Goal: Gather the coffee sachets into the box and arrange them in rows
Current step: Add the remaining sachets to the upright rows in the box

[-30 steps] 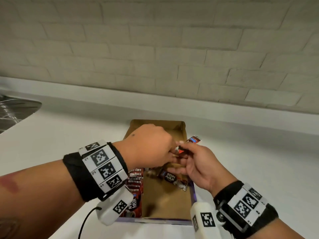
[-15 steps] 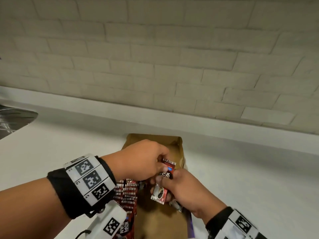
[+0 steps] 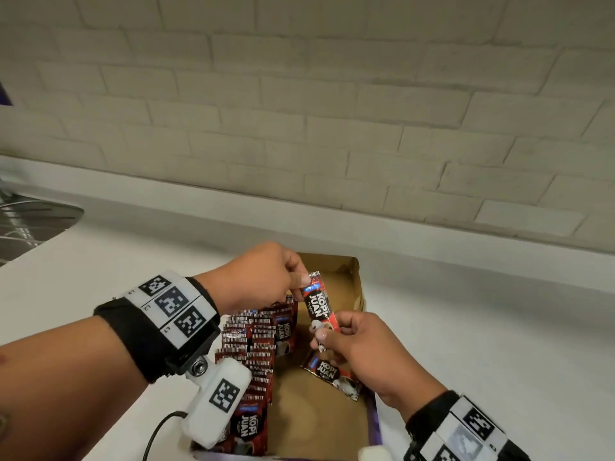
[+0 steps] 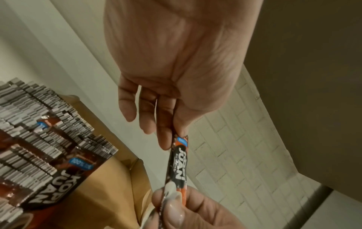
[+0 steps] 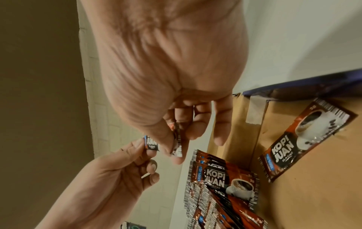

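Above the box (image 3: 356, 287), between both hands: one sachet (image 3: 317, 306), pinched at top by left hand (image 3: 263, 277), at bottom by right hand (image 3: 362, 347). Under left hand, rowed sachets (image 3: 253, 341); under right, loose sachet (image 3: 332, 377).

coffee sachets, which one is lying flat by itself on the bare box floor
The red-and-black Kopi Juan sachet below the right hand; it lies face up, alone on the brown cardboard, while the others stand packed in the left row.

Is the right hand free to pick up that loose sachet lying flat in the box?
Probably not yet: the right hand pinches the held sachet along with the left hand. The loose sachet lies uncovered just beneath.
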